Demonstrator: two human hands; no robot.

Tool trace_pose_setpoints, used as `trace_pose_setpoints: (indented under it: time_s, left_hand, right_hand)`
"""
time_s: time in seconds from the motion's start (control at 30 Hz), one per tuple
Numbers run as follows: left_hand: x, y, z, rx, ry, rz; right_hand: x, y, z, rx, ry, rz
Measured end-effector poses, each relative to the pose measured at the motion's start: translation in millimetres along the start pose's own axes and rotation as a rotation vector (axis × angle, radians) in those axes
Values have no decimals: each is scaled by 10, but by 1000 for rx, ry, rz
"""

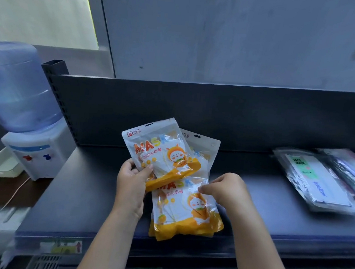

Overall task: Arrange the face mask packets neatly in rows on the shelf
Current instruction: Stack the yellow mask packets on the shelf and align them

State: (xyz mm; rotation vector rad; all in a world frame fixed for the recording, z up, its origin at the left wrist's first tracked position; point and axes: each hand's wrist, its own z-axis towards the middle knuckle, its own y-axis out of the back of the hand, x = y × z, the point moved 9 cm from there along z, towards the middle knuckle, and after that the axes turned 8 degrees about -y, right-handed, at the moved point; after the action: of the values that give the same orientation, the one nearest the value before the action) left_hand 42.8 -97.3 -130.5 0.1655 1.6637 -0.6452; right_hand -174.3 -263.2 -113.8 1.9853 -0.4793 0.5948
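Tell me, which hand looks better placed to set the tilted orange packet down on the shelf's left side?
The left, probably. The left hand grips the tilted orange packet by its lower corner, and bare shelf lies on that side. The right hand pinches the lower packet lying flat.

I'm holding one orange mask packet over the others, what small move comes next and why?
Probably lay the tilted orange-and-white plastic mask packet that your left hand grips flat beside the matching packet your right hand pinches: they overlap crookedly, and the dark metal shelf has room on their left.
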Motion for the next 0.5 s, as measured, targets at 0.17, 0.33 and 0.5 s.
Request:
trace_pose_setpoints:
  time_s: [0.17,0.33,0.5]
  left_hand:
    - [21,76,-40,-6,23,-13]
    - [-69,160,-45,-9,-13,-45]
    - [-131,119,-77,27,-31,-43]
  right_hand:
    - [-38,-66,-21,33,-41,144]
    - [-41,-35,-34,87,-5,484]
    - [-76,154,-49,145,96,797]
